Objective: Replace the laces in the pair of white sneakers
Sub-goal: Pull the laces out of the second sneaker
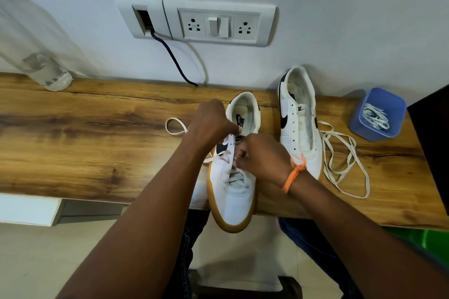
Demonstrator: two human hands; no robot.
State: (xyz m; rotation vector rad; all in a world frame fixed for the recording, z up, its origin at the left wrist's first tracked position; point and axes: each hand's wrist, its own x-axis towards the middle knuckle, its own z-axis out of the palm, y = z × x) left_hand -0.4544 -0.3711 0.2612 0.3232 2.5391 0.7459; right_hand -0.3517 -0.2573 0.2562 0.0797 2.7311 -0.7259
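Both hands, left (211, 121) and right (261, 156), pinch the lace (220, 156) over the shoe (234, 177) (toe past the tabletop's (97, 133) front edge). The unlaced shoe (300, 119) lies toward the right end.

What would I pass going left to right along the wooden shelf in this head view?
Clear bottle → loose lace loop → sneaker being laced → unlaced sneaker → loose lace pile → blue tub holding laces.
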